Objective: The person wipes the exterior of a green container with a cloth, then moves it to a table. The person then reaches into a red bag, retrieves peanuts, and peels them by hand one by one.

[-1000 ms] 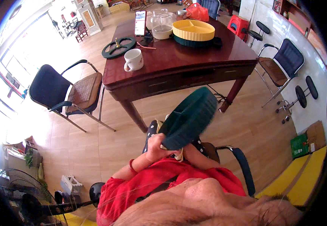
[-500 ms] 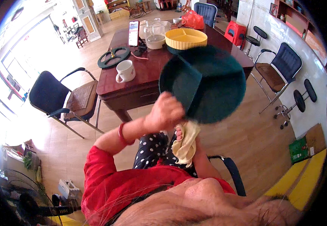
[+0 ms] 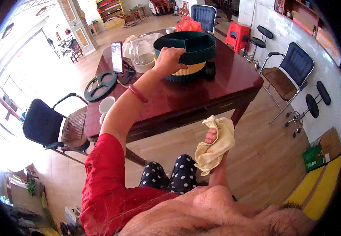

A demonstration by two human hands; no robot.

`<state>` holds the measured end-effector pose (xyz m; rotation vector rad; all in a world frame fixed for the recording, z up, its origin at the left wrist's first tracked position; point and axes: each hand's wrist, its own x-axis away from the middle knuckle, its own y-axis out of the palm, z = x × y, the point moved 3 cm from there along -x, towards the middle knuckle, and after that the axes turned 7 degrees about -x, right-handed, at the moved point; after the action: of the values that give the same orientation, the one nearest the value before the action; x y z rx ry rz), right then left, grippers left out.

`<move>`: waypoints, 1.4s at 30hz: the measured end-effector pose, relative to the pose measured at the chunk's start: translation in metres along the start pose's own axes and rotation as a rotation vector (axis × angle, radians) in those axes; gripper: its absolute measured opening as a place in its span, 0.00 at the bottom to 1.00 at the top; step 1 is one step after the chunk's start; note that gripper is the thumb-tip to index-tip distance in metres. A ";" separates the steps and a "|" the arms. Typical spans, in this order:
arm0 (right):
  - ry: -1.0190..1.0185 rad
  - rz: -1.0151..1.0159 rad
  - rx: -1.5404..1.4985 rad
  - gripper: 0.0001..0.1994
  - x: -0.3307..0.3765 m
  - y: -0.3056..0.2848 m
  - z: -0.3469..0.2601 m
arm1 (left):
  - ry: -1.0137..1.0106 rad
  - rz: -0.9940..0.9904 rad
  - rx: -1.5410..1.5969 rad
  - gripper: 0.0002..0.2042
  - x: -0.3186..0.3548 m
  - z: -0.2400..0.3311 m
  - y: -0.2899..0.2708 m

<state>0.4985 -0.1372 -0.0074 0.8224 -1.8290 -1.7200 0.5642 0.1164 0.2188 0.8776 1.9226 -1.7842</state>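
My left hand (image 3: 169, 62) grips the near rim of a round dark green divided tray (image 3: 198, 53). The tray is over a yellow fluted tray (image 3: 190, 71), whose lower wall shows beneath it; whether the two touch I cannot tell. Under the yellow one a dark round piece (image 3: 184, 77) rests on the table. Down by my knees, my right hand (image 3: 211, 135) is closed around a crumpled pale yellow cloth (image 3: 217, 147), which covers most of its fingers.
On the dark red table (image 3: 166, 108) are a white mug (image 3: 106, 104), partly behind my forearm, a green ring-shaped frame (image 3: 100, 87), an upright phone (image 3: 116, 57), a clear jar (image 3: 142, 59) and a red plastic bag (image 3: 188, 24). Armchairs stand left (image 3: 46, 122) and right (image 3: 290, 72).
My left hand has carried the green tray forward from above my lap to over the yellow tray. The cloth in my right hand has shifted a little right.
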 end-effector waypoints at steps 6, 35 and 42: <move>-0.203 0.101 0.270 0.14 -0.062 0.063 -0.042 | -0.025 -0.070 -0.003 0.21 -0.002 -0.025 0.043; -0.310 0.665 1.271 0.21 -0.354 0.119 -0.224 | -0.385 -0.155 0.434 0.19 0.163 0.020 -0.011; 0.159 0.640 2.289 0.15 -0.472 0.127 -0.269 | -0.475 -0.294 0.428 0.24 0.182 0.016 0.018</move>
<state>1.0066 0.0158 0.1643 0.6324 -2.7016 1.3800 0.4400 0.1350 0.0854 0.2432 1.4422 -2.3698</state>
